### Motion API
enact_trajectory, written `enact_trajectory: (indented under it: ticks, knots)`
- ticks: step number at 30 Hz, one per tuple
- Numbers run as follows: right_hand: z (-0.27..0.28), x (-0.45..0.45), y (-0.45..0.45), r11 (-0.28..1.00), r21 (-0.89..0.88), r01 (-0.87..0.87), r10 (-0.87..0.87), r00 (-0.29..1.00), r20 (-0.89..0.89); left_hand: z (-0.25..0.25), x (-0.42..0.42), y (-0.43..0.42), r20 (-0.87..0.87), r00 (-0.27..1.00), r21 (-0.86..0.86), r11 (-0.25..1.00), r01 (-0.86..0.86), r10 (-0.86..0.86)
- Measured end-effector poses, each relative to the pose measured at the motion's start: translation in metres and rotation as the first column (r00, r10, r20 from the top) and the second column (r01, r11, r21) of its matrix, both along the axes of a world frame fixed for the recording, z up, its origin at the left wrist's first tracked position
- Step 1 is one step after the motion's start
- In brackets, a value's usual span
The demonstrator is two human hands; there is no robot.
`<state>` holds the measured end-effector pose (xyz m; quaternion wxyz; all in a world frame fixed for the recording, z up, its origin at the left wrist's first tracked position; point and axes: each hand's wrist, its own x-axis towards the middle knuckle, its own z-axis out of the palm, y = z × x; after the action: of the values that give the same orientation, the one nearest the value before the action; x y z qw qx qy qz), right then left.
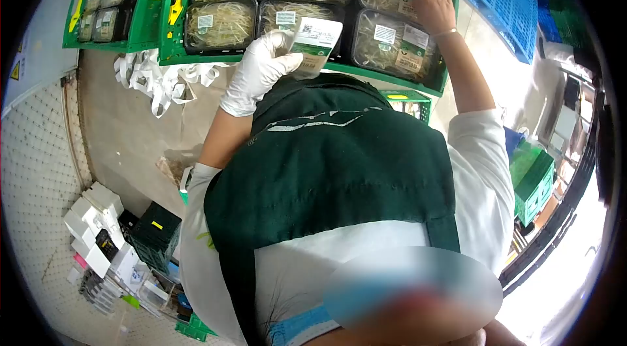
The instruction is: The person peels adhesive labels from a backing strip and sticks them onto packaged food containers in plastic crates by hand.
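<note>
My left hand, in a white glove, is closed round a stack of printed labels, held up in front of the near edge of a green crate. Several black trays of bean sprouts with clear film and small white stickers lie in rows in this crate. My bare right hand rests with its fingers spread over a tray at the right, touching a label on its film. Just below it, another sprout tray bears a green, white and brown label.
A second green crate of packed trays stands at the left. White straps hang beneath the crates. Blue crates are at the upper right, with a green crate lower down. White boxes and a dark crate stand lower left.
</note>
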<state>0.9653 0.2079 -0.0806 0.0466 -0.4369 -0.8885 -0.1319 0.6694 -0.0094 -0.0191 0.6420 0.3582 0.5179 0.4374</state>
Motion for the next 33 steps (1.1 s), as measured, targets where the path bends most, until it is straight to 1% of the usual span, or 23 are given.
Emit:
enact_trajectory:
  ticks: [3,5,8,10,11,12,13,14,15,16,17,18,19,21,23,24,25,26,27,29,30,31,33]
  knots:
    - [0.004,0.006,-0.010,0.995,0.055,0.088,-0.085,0.995,-0.041,0.003,0.002,0.002,0.095,0.993,-0.003,0.997,-0.072,0.072]
    - [0.007,0.015,-0.008,0.993,0.043,-0.107,0.105,0.994,0.031,0.011,0.011,0.006,0.154,0.978,0.020,0.990,-0.143,0.138]
    - [0.027,0.011,-0.007,0.992,-0.087,0.089,-0.066,0.970,0.233,0.005,0.005,0.011,0.037,0.999,0.051,0.999,0.003,-0.005]
    - [0.039,0.002,-0.008,0.984,-0.081,0.161,-0.120,0.920,0.373,0.010,0.011,0.015,0.095,0.995,0.032,0.999,0.018,-0.021]
    - [0.046,-0.010,-0.009,0.967,-0.249,0.056,-0.012,0.985,0.174,0.014,0.017,0.020,0.154,0.987,0.017,0.999,0.035,-0.037]
    - [0.048,-0.021,-0.024,0.854,-0.497,-0.155,0.015,0.961,-0.275,0.013,0.025,0.025,0.130,0.990,0.134,0.990,0.035,-0.053]
    - [0.073,-0.043,-0.052,0.586,-0.701,-0.407,-0.090,0.827,-0.555,0.014,0.032,0.028,0.168,0.985,0.188,0.982,0.018,-0.050]
    - [0.091,-0.064,-0.081,0.504,-0.701,-0.504,-0.043,0.797,-0.603,0.014,0.038,0.029,0.141,0.990,0.186,0.982,-0.029,0.002]
    - [0.099,-0.078,-0.100,0.494,-0.665,-0.561,0.017,0.770,-0.637,0.015,0.040,0.030,0.111,0.992,0.188,0.979,-0.075,0.054]
    - [0.094,-0.087,-0.110,0.626,-0.562,-0.541,0.100,0.770,-0.630,0.016,0.038,0.030,0.110,0.992,0.190,0.979,-0.076,0.055]
    - [0.088,-0.091,-0.115,0.720,-0.446,-0.532,0.136,0.738,-0.660,0.017,0.035,0.028,-0.163,0.986,0.159,0.987,0.005,0.021]
    - [0.092,-0.091,-0.116,0.667,-0.541,-0.512,-0.019,0.715,-0.699,0.018,0.033,0.027,-0.423,0.906,0.107,0.991,0.075,-0.023]
    - [0.098,-0.091,-0.115,0.598,-0.627,-0.499,-0.176,0.681,-0.710,0.017,0.037,0.026,-0.324,0.945,0.155,0.988,0.000,0.051]
    - [0.096,-0.077,-0.084,0.811,-0.430,-0.396,-0.024,0.713,-0.701,0.010,0.036,0.027,-0.478,0.878,0.121,0.987,0.105,-0.035]
    - [0.105,-0.042,-0.002,0.943,-0.121,-0.309,0.197,0.815,-0.546,0.018,0.037,0.025,-0.355,0.934,0.168,0.985,0.038,0.025]
    - [0.108,-0.027,0.037,0.974,-0.209,-0.093,-0.013,0.889,-0.457,0.011,0.031,0.022,-0.198,0.980,0.069,0.998,-0.008,0.022]
    - [0.106,-0.015,0.072,0.991,0.035,-0.132,0.136,0.950,-0.281,0.007,0.024,0.020,-0.035,0.999,-0.038,0.998,-0.040,0.039]
    - [0.110,-0.022,0.080,0.980,-0.184,0.071,-0.102,0.981,-0.163,0.010,0.019,0.016,-0.020,0.996,0.013,0.997,-0.082,0.082]
    - [0.089,-0.022,0.097,0.981,-0.183,0.062,-0.093,0.982,-0.167,0.004,0.006,0.013,-0.127,0.992,-0.023,1.000,-0.007,0.004]
    - [0.020,-0.014,0.135,0.995,-0.002,0.100,-0.099,0.983,0.157,-0.003,-0.016,0.005,-0.524,0.849,0.142,0.975,0.169,-0.070]
    - [0.006,-0.011,0.132,0.993,0.002,0.116,-0.115,0.987,0.108,0.000,-0.019,0.000,-0.355,0.935,0.112,0.993,0.043,-0.001]
    - [-0.001,-0.010,0.128,0.991,0.003,0.131,-0.131,0.990,0.059,0.007,-0.024,-0.005,-0.163,0.986,-0.085,0.995,-0.058,0.043]
    - [0.006,-0.010,0.118,0.994,0.063,0.094,-0.090,0.994,-0.063,0.005,-0.036,-0.015,-0.014,0.989,-0.092,0.985,-0.148,0.147]
